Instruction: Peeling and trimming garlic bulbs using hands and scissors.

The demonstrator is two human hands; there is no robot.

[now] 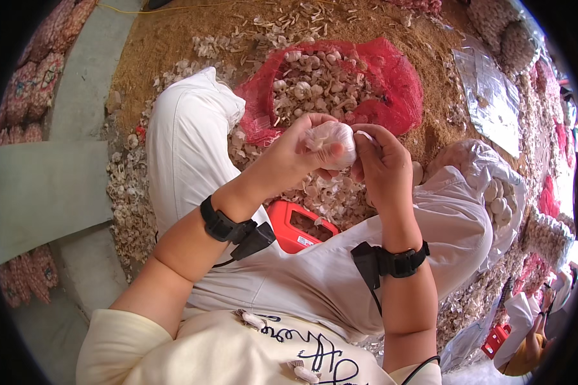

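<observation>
My left hand is closed around a whitish garlic bulb, held above my lap. At the bulb's right side, my right hand pinches a pale flake of garlic skin between thumb and fingers. Just beyond both hands lies an open red mesh bag with many garlic bulbs and bits of skin in it. Loose garlic skins cover the floor between my legs, around a red plastic stool or case with an opening in its top.
A clear plastic bag of garlic bulbs stands by my right knee. Beyond it lies a clear plastic sheet. Filled mesh sacks line the left side. A co-worker sits at the lower right near another red plastic object.
</observation>
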